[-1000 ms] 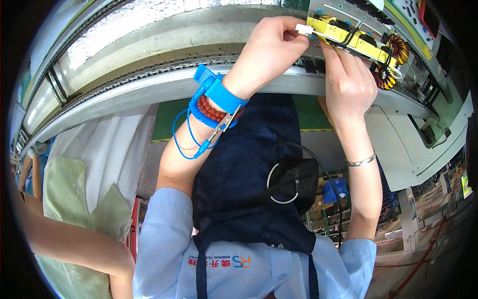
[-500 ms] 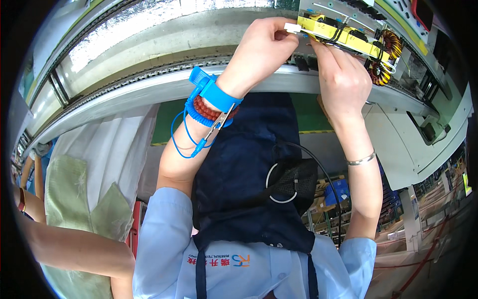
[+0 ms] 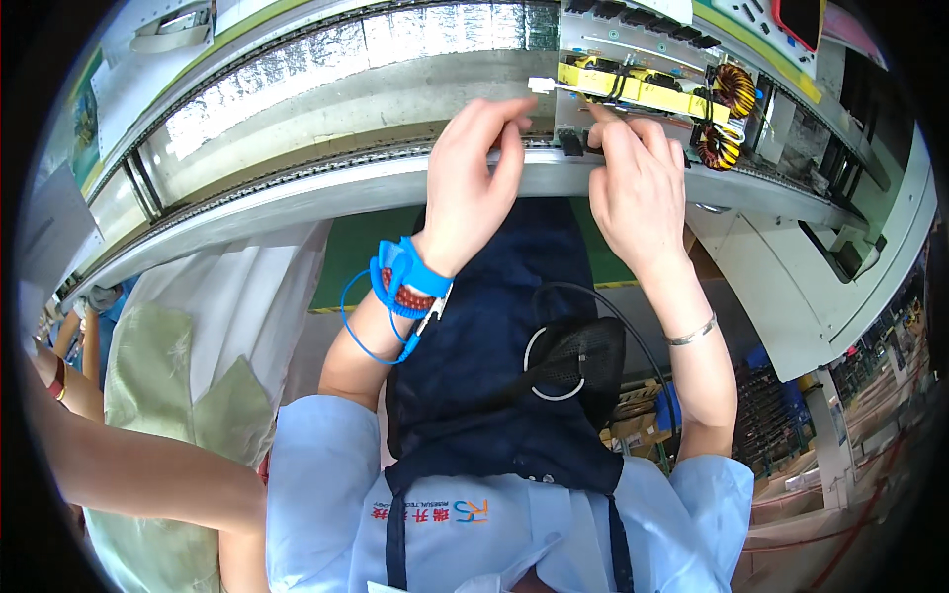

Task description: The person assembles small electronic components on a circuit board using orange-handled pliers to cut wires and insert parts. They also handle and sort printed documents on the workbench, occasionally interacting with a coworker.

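Hanging open and empty, the bare left hand [image 3: 473, 183] lies just short of a small white plastic connector [image 3: 541, 85]. Loosely curled, the bare right hand [image 3: 641, 193], its grip impossible to tell, reaches a long yellow-taped component [image 3: 652, 93] on a grey circuit board [image 3: 585, 40] directly ahead of it.

Circuit board [image 3: 581, 34] at conveyor rail [image 3: 336, 191]; yellow-taped transformers [image 3: 660, 94] in a row, two toroidal coils [image 3: 733, 87] at right end. Left hand [image 3: 474, 178], blue-strapped, just beside white connector [image 3: 541, 86]. Right hand [image 3: 638, 188] reaches board's near edge.
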### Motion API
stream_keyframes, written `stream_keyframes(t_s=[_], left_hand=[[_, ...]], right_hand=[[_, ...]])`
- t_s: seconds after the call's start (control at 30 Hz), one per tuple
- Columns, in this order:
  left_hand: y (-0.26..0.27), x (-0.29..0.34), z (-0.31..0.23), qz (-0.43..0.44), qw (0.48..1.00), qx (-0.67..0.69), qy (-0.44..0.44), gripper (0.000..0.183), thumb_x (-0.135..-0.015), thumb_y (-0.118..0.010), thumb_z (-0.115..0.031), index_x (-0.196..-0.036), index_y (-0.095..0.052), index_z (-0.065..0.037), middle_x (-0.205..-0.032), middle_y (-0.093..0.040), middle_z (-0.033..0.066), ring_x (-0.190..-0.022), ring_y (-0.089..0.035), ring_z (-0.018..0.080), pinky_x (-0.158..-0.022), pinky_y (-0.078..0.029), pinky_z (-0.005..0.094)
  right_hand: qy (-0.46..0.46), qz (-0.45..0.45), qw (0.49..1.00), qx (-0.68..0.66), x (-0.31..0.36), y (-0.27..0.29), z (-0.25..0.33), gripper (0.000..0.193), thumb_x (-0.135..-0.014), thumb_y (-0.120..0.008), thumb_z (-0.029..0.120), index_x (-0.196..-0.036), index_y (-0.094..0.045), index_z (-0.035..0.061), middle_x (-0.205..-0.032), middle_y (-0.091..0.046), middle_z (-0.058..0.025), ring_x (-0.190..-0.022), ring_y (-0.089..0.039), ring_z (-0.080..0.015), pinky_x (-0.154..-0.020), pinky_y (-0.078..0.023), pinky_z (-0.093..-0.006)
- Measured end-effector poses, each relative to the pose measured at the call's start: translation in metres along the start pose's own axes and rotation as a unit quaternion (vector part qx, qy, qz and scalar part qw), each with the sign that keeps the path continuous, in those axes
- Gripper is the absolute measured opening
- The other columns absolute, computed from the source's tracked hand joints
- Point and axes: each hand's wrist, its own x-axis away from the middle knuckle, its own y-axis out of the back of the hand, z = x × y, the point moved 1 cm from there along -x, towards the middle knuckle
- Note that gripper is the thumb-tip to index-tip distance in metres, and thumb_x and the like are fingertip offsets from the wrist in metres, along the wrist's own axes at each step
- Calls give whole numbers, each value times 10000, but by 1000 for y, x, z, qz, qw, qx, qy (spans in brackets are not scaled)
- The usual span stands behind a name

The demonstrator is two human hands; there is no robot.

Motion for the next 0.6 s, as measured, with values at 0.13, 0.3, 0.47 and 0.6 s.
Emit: stream_keyframes(t_s=[0.13, 0.3, 0.47, 0.6], left_hand=[[2, 17, -10, -5, 989, -117, -93, 243, -693, -489, 69, -905, -556, -29, -815, -550, 104, -747, -519, 260, -664, -420, 333], [-7, 38, -17, 43, 967, -199, -156, 382, -639, -530, 76, -1002, -542, -41, -1082, -548, 81, -976, -499, 265, -827, -378, 345], [-11, 41, -17, 104, 932, -267, -223, 457, -607, -557, -6, -1059, -515, -64, -1221, -450, 60, -1097, -422, 250, -857, -366, 365], [-11, 33, -21, 123, 923, -288, -222, 424, -612, -551, 34, -1025, -528, -60, -1180, -495, 58, -1079, -447, 267, -850, -361, 378]], right_hand=[[6, -2, 999, -31, 2, 0, -5, 402, -622, -488, -17, -1016, -474, 64, -892, -551, -27, -923, -486, -200, -759, -337, -333], [-6, -23, 995, -98, 26, 18, -11, 521, -623, -517, -11, -1136, -459, 61, -859, -570, -22, -946, -495, -195, -820, -334, -350], [-96, -90, 987, -96, 74, 15, -31, 270, -622, -478, -33, -877, -484, 53, -1071, -548, -32, -949, -489, -216, -820, -337, -351], [-139, -120, 981, -60, 87, 12, -42, 236, -622, -475, -44, -840, -466, 49, -1170, -499, -50, -988, -474, -235, -840, -327, -353]])
